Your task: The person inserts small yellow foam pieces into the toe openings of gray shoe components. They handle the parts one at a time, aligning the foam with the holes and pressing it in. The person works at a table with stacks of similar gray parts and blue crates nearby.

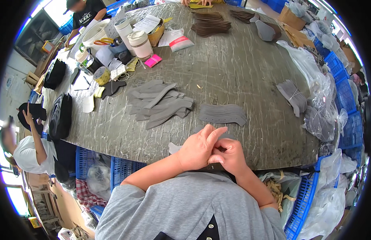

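- At the near table edge (125, 149), my left hand (198, 149) lies over my right hand (229, 155); both are curled together, and I cannot tell whether anything is pinched between them.
- Nearest to them, a fanned row of grey cut pieces (222, 114) lies just ahead, with a looser grey pile (161, 103) to its left.
- Picking one piece calls for a fingertip slide, I judge.
- Bare tabletop opens ahead; plastic bags (319, 100) crowd my right.
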Tool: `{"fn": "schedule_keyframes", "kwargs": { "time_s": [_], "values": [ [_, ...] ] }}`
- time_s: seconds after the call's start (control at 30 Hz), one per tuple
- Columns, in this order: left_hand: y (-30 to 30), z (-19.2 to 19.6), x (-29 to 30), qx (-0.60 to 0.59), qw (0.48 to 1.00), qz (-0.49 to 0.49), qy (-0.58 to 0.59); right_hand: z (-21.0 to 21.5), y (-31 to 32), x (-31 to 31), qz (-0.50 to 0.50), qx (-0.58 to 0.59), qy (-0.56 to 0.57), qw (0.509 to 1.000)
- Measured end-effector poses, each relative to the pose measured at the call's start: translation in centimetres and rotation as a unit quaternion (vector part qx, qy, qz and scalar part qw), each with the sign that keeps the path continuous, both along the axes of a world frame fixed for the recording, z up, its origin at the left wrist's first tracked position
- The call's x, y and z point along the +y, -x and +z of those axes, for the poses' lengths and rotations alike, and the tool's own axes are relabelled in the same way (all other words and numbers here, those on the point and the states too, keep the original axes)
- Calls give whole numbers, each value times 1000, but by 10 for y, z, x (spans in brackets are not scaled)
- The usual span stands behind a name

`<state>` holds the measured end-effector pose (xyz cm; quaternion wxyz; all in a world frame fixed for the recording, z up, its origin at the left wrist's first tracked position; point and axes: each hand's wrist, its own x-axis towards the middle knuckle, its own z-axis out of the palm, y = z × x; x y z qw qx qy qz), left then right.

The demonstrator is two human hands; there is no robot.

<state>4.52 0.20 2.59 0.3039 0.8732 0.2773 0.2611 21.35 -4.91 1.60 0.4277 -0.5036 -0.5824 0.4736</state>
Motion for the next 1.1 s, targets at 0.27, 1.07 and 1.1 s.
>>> {"fn": "schedule_keyframes", "kwargs": {
  "time_s": [0.27, 1.07, 1.1],
  "values": [
    [0, -16, 8, -124, 986, -47, 102, -12, -1, 0, 8, 156, 65, 986],
    [-1, -5, 9, -196, 937, -106, 268, 23, -3, 1, -15, 146, 117, 982],
    [-1, -6, 8, -207, 931, -109, 281, 20, -3, 2, -11, 158, 120, 980]
  ]
}}
